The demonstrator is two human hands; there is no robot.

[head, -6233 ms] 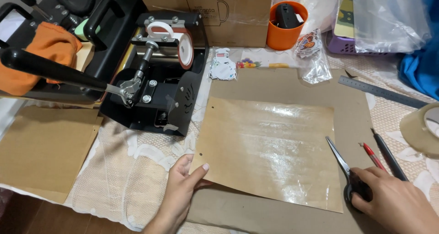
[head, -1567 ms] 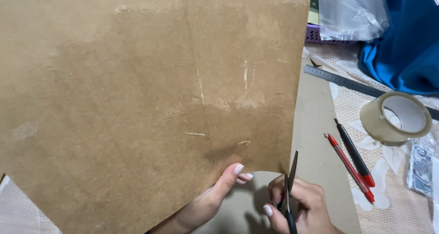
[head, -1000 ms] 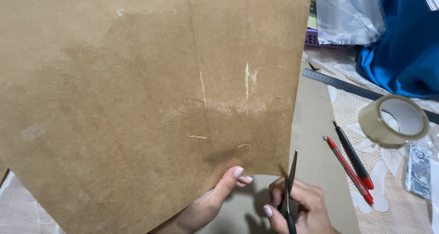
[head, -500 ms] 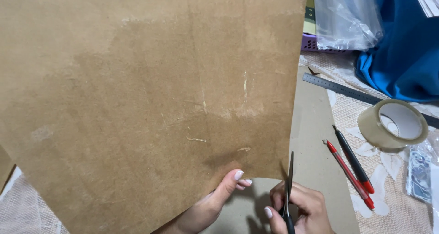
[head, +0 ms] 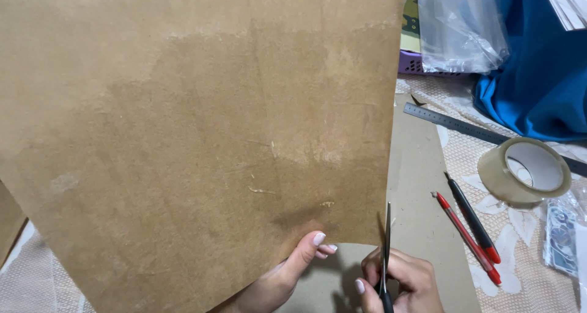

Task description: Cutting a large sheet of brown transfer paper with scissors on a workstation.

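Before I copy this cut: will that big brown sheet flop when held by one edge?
Probably not: the brown sheet stands upright, pinched only at its bottom edge by the left hand. It looks light. The scissors in the right hand may wobble it.

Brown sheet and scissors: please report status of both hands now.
Left hand pinches brown sheet at bottom edge, sheet raised. Right hand grips scissors, blades at sheet's lower right corner. Nothing blocks the blades.

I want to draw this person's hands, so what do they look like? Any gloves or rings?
Both hands are bare: no gloves, rings or sleeves show. The left hand has longish fingernails painted a pale, whitish colour. The right hand has the same pale polish on the one nail that shows. Wrists are mostly cut off by the picture's edge.
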